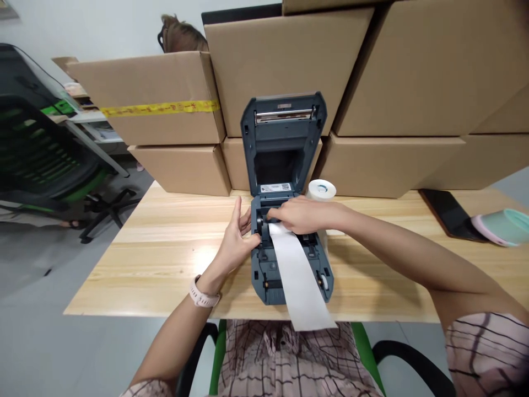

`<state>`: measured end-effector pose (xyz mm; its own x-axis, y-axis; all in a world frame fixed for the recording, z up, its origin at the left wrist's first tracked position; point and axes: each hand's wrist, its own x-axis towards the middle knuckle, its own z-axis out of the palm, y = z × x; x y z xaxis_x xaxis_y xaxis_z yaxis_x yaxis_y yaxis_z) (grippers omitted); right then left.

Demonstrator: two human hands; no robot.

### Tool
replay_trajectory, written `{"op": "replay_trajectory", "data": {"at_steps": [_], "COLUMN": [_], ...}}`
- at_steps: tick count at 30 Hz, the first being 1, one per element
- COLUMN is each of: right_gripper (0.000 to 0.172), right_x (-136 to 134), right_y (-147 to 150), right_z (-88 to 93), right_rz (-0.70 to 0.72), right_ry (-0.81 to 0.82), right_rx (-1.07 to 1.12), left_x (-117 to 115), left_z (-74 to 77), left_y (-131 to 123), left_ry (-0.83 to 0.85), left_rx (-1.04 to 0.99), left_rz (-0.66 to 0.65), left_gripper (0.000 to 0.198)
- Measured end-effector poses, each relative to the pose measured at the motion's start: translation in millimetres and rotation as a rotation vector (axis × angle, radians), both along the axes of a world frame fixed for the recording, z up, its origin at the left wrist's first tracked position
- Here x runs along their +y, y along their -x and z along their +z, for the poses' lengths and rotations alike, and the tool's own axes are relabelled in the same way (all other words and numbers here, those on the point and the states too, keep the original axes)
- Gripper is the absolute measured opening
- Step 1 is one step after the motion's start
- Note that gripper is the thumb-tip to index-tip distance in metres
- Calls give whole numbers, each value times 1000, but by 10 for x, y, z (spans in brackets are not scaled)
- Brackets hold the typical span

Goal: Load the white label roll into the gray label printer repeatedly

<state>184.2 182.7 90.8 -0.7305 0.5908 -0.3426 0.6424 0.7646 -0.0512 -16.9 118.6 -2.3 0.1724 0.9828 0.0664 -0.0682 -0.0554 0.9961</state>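
Note:
A grey label printer (270, 275) sits on the wooden table (165, 259) with its lid (283, 143) swung up. A white paper strip (300, 281) runs out of it and hangs over the table's front edge. My right hand (301, 215) reaches inside the open bay, fingers curled on the paper roll where the strip starts. My left hand (237, 237) rests against the printer's left side, thumb at the black roll holder, other fingers stretched up. A pale watch is on my left wrist.
A white tape roll (321, 190) stands just behind the printer at the right. Cardboard boxes (289, 60) are stacked along the table's far edge. A dark phone (448, 212) and a pink and teal item (502, 227) lie at the right. An office chair (37, 154) stands at the left.

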Motion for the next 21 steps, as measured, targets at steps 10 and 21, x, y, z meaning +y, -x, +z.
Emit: {"op": "replay_trajectory", "data": {"at_steps": [10,21], "right_gripper": [50,33], "right_x": [-44,-334], "right_y": [43,-1476], "right_z": [-106,120], "right_rz": [154,-187], "right_ry": [118,176], "right_rx": [69,893], "left_x": [0,-19], "left_z": [2,3], "left_y": [43,29], "left_ry": [-27,-33], "left_rx": [11,34], "left_rz": [13,9], "left_gripper": [119,112]}}
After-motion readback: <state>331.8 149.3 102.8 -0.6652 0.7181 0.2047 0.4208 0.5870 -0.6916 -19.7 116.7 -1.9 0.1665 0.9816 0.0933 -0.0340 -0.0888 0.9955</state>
